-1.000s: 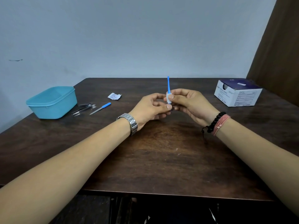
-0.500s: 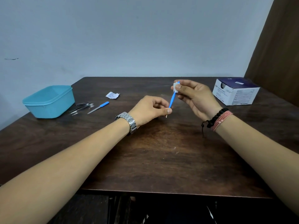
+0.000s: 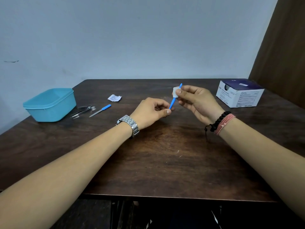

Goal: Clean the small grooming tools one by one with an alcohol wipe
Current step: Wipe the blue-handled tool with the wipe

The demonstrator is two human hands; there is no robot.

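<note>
1. our left hand [image 3: 152, 113] pinches the blue tool [image 3: 173, 101] by its low end, above the surface [image 3: 165, 154].
2. our right hand [image 3: 196, 100] fingers [image 3: 179, 91] pinch the wipe [image 3: 175, 93] around the tool's upper part.

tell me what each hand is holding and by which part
Left hand pinches the slim blue plastic tool at its lower end; right hand pinches the white alcohol wipe around its upper part.

The counter [image 3: 165, 162] is dark wood with a worn, faintly glossy grain. Near its left edge sit a smooth matt plastic tub [image 3: 49, 104], shiny metal clippers [image 3: 84, 109] and a plastic-handled metal file [image 3: 99, 110]; the box [image 3: 239, 95] at its right edge is printed card.
</note>
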